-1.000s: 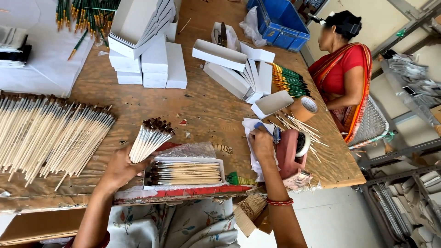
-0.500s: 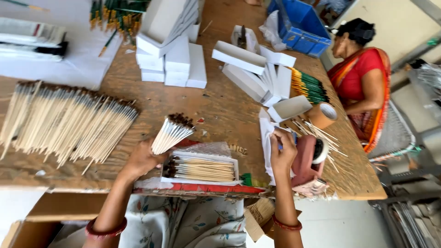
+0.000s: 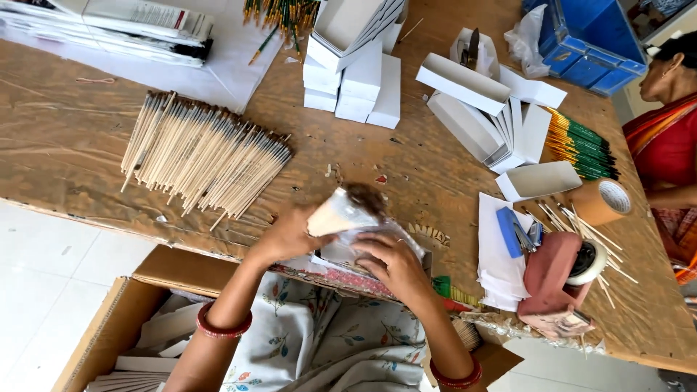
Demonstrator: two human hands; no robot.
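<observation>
Left hand (image 3: 287, 236) is closed round a fanned bunch of pale brushes (image 3: 341, 210) at the near edge of the counter (image 3: 87, 167), while the right hand (image 3: 392, 265) lies spread, fingers loosely curled, on the clear-wrapped tray (image 3: 341, 250) just under it. Further left there's a big pile of loose brushes (image 3: 203, 156), stacked white boxes (image 3: 359, 80) sit far behind, and a red tape dispenser (image 3: 555, 272) is off to the right

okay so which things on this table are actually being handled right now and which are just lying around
In hand:
- left hand holding the brush bundle
- right hand on the clear packet

Lying about:
- loose brush pile
- white boxes
- tape dispenser
- blue crate
</observation>
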